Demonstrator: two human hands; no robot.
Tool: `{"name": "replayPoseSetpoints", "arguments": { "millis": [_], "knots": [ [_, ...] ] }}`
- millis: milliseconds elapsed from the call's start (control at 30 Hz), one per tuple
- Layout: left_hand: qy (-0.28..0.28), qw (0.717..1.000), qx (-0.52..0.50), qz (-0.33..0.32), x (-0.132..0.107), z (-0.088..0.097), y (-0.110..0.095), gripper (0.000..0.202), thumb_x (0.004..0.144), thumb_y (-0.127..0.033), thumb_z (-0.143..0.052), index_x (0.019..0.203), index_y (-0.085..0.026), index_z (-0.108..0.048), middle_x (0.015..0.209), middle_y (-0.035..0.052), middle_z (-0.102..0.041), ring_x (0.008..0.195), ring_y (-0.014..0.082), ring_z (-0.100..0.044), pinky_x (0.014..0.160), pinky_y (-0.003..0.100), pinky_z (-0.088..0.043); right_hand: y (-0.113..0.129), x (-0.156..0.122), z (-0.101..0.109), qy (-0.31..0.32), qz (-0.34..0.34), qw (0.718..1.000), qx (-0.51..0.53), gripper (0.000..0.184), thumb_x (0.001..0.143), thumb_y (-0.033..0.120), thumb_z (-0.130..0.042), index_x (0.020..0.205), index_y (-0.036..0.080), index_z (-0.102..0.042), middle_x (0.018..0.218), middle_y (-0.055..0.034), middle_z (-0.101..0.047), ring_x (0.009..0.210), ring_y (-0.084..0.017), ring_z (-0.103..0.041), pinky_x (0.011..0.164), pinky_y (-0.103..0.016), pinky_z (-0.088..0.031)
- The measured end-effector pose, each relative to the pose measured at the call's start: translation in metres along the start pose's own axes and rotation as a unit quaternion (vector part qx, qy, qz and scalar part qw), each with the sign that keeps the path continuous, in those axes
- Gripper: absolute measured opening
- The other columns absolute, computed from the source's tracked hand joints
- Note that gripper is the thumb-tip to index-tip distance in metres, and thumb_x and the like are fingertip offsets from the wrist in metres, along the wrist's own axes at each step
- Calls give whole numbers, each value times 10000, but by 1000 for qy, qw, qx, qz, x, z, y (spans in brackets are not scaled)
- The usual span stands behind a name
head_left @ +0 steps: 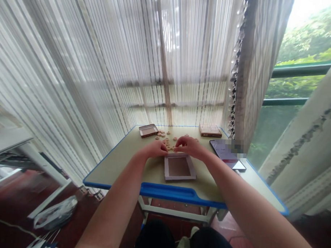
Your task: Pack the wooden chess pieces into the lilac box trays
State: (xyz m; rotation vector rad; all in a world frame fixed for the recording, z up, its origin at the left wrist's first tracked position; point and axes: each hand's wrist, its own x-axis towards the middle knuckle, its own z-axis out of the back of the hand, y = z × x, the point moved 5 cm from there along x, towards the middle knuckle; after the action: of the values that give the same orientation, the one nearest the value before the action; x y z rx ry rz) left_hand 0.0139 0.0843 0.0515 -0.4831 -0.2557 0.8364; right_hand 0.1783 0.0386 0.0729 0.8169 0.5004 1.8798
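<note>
- In the middle of the frame, a pale table (pixel 121 155) with a blue edge (pixel 168 190) stands against a sheer striped curtain (pixel 116 57) that fills the upper left and centre.
- At the table's centre, small round pieces (pixel 167 141) lie loosely scattered, the left hand (pixel 157 149) and right hand (pixel 188 144) reaching in among them from either side.
- The left fingers are bent together at the pieces nearest the frame's centre; the right thumb and forefinger draw close at a piece there. I cannot tell whether either hand grips one.
- Just below the hands, a shallow square tray (pixel 166 171) lies open, its bottom brown.
- Toward the table's far left corner sits an open box half (pixel 148 131); toward the far right, a flat box (pixel 211 131).
- Right of centre, a dark tablet (pixel 225 153) lies near the table's edge.
- At the upper right, a green railing (pixel 303 70) crosses before foliage (pixel 314 53).
- At the lower left, a plastic bag (pixel 56 212) rests on a reddish floor (pixel 13 189).
</note>
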Motion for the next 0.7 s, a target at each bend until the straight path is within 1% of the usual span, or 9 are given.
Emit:
{"name": "replayPoseSetpoints", "arguments": {
  "millis": [67,133,233,300,367,467,567,633,700],
  "knots": [
    [-21,999,21,-16,3,-1,-1,244,667,-356,-579,572,-153,-673,467,-35,-504,495,84,-419,486,216,-282,-1,0,-9,46,5,999,-15,190,666,342,-684,782,191,-680,718,17,-647,652,-107,-550,560,-195,-375],
    [-45,998,41,-29,6,-3,-3,277,685,-376,-568,568,-147,-670,470,-35,-493,496,81,-407,486,225,-262,-3,0,-17,70,2,996,-50,153,653,308,-694,768,209,-704,701,18,-658,663,-119,-562,574,-203,-378],
    [-62,997,40,-24,10,-8,-4,274,693,-377,-561,629,-145,-691,510,-30,-533,519,88,-431,499,226,-276,-6,0,-21,75,8,991,-112,120,659,283,-684,762,237,-726,690,16,-672,671,-136,-573,595,-218,-381],
    [-82,996,39,-14,12,-9,-4,276,709,-352,-532,621,-138,-684,507,-26,-532,515,90,-431,502,226,-286,-6,0,-20,74,21,985,-153,114,669,278,-672,761,251,-734,693,9,-679,689,-149,-580,611,-227,-383],
    [-123,991,53,-8,13,-7,-4,286,726,-314,-495,590,-132,-669,497,-20,-526,516,92,-429,512,227,-297,-6,0,-16,68,33,980,-184,126,681,278,-655,774,257,-738,712,0,-687,715,-160,-587,630,-232,-388],
    [-183,979,83,-11,13,-2,-6,264,725,-268,-481,614,-135,-680,541,-7,-572,557,102,-460,558,229,-327,-9,-1,-9,58,25,980,-191,214,692,316,-643,879,263,-732,799,-3,-703,724,-157,-594,631,-229,-394],
    [-193,974,110,-35,12,-3,-8,231,709,-254,-502,658,-144,-698,599,5,-616,590,111,-482,590,233,-343,-14,-2,-10,88,17,976,-199,302,686,401,-646,944,262,-718,800,-9,-698,683,-151,-584,608,-230,-389],
    [-186,972,129,-59,13,-7,-10,216,699,-254,-520,646,-142,-696,600,11,-616,591,112,-482,594,235,-343,-16,-3,-14,119,26,971,-204,277,708,416,-624,907,253,-725,764,-13,-688,666,-144,-575,607,-228,-382],
    [-187,970,137,-77,14,-10,-10,206,692,-247,-529,620,-139,-689,584,11,-604,583,109,-476,594,235,-342,-16,-4,-18,132,35,970,-202,251,736,408,-595,873,244,-727,750,-14,-681,656,-137,-566,602,-226,-376]
  ]
}}
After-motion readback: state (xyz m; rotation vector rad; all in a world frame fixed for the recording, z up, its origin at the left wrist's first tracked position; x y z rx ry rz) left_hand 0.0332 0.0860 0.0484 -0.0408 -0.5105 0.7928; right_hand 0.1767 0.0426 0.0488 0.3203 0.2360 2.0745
